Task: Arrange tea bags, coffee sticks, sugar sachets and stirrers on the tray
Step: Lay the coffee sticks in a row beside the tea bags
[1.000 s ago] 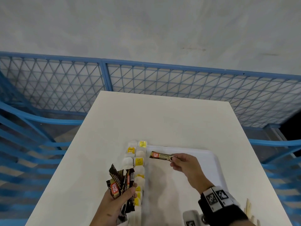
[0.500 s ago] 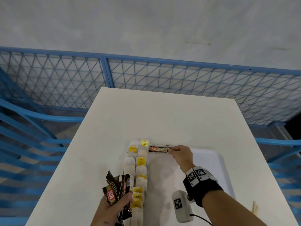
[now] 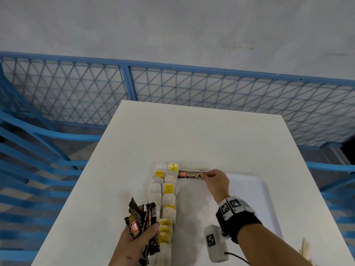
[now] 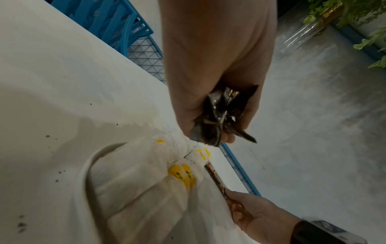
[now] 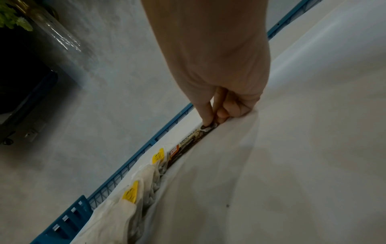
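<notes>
1. The right hand (image 3: 216,182) pinches the right end of one coffee stick (image 3: 190,174) between thumb and fingertips (image 5: 206,121). The other fingers are curled in.
2. That coffee stick is a slim dark brown sachet. It carries a red and orange logo block at its left end and the printed word "GRANULES" on a pale panel beside it.
3. The stick lies lengthwise along the far edge of the white tray (image 3: 257,191). Its left end sits just beside the farthest tea bags (image 3: 169,189).
4. The tea bags are white paper pouches with yellow tags. They lie in two overlapping rows down the left side of the tray.
5. The left hand (image 3: 134,244) holds a bundle of coffee sticks (image 3: 142,217) in a closed fist, thumb across the front. The bundle fans out above the fist, dark brown with red logo patches.
6. In the left wrist view, the lower ends of the bundle stick out below the curled fingers (image 4: 227,138).
7. The left hand hovers at the near left corner of the tray, beside the tea bag rows.
8. The tray rests on a white table (image 3: 192,135). Pale wooden stirrers (image 3: 305,248) show at the near right edge of the table, outside the tray.
9. A blue mesh fence (image 3: 192,89) stands behind the table.
</notes>
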`<state>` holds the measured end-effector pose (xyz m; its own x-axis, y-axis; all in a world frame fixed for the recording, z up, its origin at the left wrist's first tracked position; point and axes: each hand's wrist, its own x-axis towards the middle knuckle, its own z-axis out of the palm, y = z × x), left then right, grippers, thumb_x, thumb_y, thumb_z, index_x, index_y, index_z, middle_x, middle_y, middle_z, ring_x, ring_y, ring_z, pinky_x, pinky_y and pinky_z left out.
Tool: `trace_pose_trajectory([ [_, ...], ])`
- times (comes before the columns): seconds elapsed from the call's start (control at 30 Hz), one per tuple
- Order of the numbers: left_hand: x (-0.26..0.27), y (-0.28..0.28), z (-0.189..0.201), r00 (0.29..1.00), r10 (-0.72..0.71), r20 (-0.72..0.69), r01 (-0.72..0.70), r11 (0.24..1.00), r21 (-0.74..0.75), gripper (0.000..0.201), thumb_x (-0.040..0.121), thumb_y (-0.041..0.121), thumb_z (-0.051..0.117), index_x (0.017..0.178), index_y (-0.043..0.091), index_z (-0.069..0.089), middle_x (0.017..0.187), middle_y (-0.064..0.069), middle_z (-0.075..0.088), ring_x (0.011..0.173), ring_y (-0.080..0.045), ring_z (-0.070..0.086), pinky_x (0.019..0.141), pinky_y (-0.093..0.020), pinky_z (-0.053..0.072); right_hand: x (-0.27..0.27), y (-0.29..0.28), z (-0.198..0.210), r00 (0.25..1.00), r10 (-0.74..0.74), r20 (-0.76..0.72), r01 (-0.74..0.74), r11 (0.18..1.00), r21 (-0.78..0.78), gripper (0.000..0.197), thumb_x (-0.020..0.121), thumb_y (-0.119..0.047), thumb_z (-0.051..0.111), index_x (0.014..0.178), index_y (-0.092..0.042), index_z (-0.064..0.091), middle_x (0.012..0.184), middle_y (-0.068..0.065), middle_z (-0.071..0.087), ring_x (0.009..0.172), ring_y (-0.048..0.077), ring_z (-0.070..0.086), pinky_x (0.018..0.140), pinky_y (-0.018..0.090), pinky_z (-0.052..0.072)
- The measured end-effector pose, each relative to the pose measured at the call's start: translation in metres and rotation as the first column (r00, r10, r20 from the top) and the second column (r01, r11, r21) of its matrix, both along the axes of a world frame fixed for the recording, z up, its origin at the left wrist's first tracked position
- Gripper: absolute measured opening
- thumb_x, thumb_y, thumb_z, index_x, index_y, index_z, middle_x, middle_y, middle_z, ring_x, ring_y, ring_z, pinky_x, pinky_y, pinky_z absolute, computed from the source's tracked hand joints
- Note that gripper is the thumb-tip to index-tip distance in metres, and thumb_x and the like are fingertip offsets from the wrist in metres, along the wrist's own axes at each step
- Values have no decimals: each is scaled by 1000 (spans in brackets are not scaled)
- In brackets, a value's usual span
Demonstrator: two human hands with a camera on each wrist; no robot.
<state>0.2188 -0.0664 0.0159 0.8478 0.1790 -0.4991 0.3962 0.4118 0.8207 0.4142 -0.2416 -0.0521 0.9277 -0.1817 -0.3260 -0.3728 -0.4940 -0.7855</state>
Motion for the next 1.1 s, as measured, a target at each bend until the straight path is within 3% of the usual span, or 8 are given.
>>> trace_pose_trajectory([
  [0.13,1,-3,5,1000,16,25,-15,999,-44,111,-3,42,92,100,8,65,79,-14,74,66,-21,72,49,-22,54,-14,-1,16,998,-16,59,13,998,54,11,83,-18,67,85,-11,59,68,-6,56,64,9,51,49,10,38],
  [0.27,2,-8,9,997,-18,80,18,1000,7,82,22,37,96,96,10,69,89,-14,75,78,-21,73,57,-20,55,-50,8,41,983,154,102,-166,978,123,9,85,-21,65,77,-18,61,65,-6,57,56,5,49,50,8,38],
  [0.37,3,-11,15,996,25,81,-26,1000,5,47,59,20,88,100,7,69,93,-15,74,85,-21,72,65,-20,56,-85,12,68,887,461,28,-453,855,254,16,88,-34,61,76,-23,62,66,-7,61,53,1,49,54,11,37],
  [0.5,0,-15,19,997,21,75,-22,1000,12,58,57,29,80,109,7,67,101,-17,72,98,-30,69,88,-43,51,-122,11,89,721,693,-21,-621,660,423,22,79,-43,69,84,-24,60,67,-9,60,59,6,53,52,12,40],
  [0.63,-3,-18,24,998,32,49,-29,998,-62,37,76,9,69,112,1,64,99,-23,71,93,-36,69,72,-40,58,-141,10,87,754,646,123,-643,684,345,20,75,-28,75,81,-22,57,70,-6,62,65,5,56,57,18,46],
  [0.87,-6,-21,29,986,164,18,-162,984,-74,17,86,3,59,102,4,64,81,-12,74,71,-20,73,54,-24,56,-148,1,88,823,530,205,-565,730,384,10,88,-7,59,84,-15,53,81,10,68,73,18,68,70,41,58],
  [0.97,-7,-21,31,977,213,11,-212,975,-62,7,86,6,59,92,3,63,63,-6,69,60,-19,68,53,-23,56,-148,-7,87,805,501,318,-585,759,285,15,83,-14,62,81,-27,56,81,-1,66,74,13,64,65,32,56],
  [1.1,-9,-17,32,980,196,23,-194,980,-53,26,81,21,65,95,0,66,65,-10,64,56,-18,60,52,-24,53,-145,-18,87,744,473,472,-615,761,206,10,75,-27,65,81,-33,60,88,-11,62,73,9,57,66,21,49],
])
